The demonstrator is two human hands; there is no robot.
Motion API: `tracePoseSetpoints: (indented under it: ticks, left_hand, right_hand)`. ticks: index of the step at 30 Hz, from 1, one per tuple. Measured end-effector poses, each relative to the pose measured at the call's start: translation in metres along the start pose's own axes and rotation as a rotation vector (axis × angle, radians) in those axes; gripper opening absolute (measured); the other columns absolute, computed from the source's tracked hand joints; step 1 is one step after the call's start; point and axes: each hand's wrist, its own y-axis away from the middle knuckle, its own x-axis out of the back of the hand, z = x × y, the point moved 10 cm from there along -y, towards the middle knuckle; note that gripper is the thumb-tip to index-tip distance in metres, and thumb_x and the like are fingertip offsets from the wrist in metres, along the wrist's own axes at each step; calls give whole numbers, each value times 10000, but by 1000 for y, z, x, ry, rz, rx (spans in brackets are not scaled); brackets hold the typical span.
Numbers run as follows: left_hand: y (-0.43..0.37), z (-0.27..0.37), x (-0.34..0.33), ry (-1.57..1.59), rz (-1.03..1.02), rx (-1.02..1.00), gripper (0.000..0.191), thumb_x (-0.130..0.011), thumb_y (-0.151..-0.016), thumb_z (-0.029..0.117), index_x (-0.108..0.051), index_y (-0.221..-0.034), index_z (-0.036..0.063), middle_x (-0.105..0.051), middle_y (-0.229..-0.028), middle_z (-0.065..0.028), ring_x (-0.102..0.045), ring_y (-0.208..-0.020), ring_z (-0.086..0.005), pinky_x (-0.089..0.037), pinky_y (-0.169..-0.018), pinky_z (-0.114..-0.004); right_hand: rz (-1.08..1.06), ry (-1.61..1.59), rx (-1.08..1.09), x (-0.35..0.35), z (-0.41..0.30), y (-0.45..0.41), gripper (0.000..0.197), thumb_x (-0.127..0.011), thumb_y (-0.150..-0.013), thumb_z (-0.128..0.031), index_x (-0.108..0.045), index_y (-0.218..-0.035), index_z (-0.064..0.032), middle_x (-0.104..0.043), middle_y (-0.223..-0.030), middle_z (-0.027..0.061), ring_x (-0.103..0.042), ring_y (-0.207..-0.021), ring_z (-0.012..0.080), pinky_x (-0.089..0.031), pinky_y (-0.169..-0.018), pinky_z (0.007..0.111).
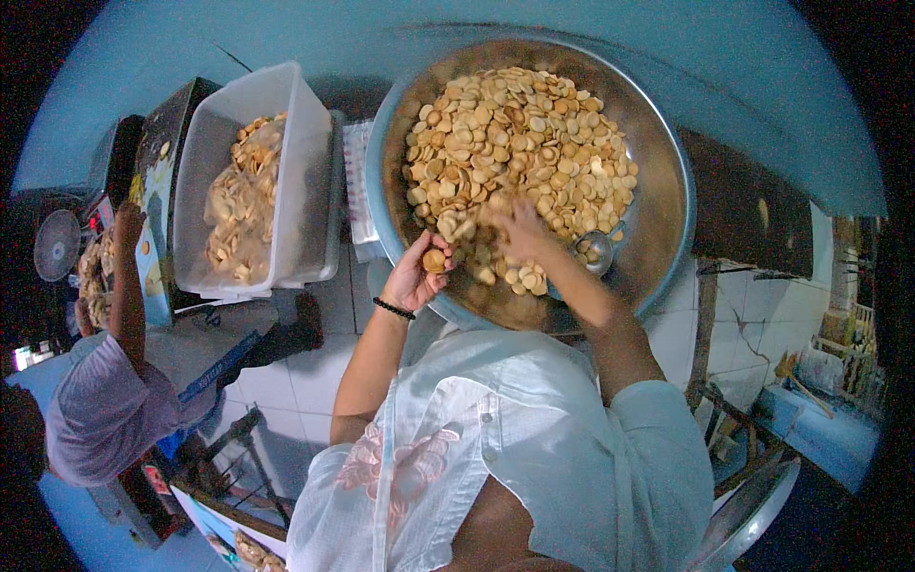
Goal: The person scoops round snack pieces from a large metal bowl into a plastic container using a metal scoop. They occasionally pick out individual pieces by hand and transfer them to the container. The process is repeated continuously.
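A wide metal basin (661, 186) stands before me, heaped with small round crackers (500, 136). At its near left rim, my left hand (414, 275) holds a browned cracker (434, 261) against its fingers, palm turned up. A black bead bracelet circles that wrist. My right hand (525, 232) is inside the basin, low over the near part of the heap, and blurred by motion. Its fingertips are too smeared to show whether they grip anything. Right of that hand, a metal scoop (595, 252) with a few crackers in it rests against the heap.
Left of the basin lies a stack of clear plastic bags (362, 189). Beyond it, a translucent plastic bin (304, 179) holds bagged crackers (243, 207). Farther left, another person (114, 407) sits near a scale (58, 245) and more filled bags (96, 268).
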Motion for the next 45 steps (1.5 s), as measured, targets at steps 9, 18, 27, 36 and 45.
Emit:
tracePoseSetpoints:
  ticks: [9,18,27,36,45]
  left_hand:
    - [2,3,-5,131,-126,-12,306,-462,-975,376,-549,-923,87,-538,-950,-65,-532,-770,-151,-498,-501,-227]
    - [3,5,-4,223,-99,-20,289,-450,-985,340,-524,-895,76,-516,-939,-71,-506,-745,-148,-498,-493,-230]
    - [2,5,-4,213,-116,-25,283,-436,-990,332,-510,-894,77,-502,-939,-71,-498,-748,-151,-485,-512,-225]
    - [0,5,-6,218,-149,-33,293,-413,-997,341,-498,-890,81,-481,-947,-71,-497,-752,-153,-470,-518,-243]
    - [2,7,-10,226,-147,-19,272,-427,-995,330,-497,-903,84,-488,-966,-68,-488,-764,-149,-449,-513,-226]
  right_hand:
    - [-259,-504,85,-27,54,41,467,-635,-864,-287,-540,-1234,-19,-615,-1113,167,-586,-1044,265,-461,-887,348]
    - [-226,123,-181,-32,48,30,637,-531,-887,-458,-374,-1415,-137,-159,-1536,117,-215,-1357,417,-253,-1100,486]
    - [-84,-148,-115,26,40,-14,617,-618,-842,-422,-444,-1365,-144,-371,-1423,198,-359,-1308,357,-306,-1085,425]
    - [-512,47,154,-44,-14,31,769,-563,-834,-542,-302,-1444,-152,-318,-1444,214,-377,-1284,379,-360,-1032,466]
    - [-241,-305,-74,-12,53,7,520,-607,-860,-304,-501,-1287,-27,-590,-1154,188,-591,-1035,296,-470,-879,380]
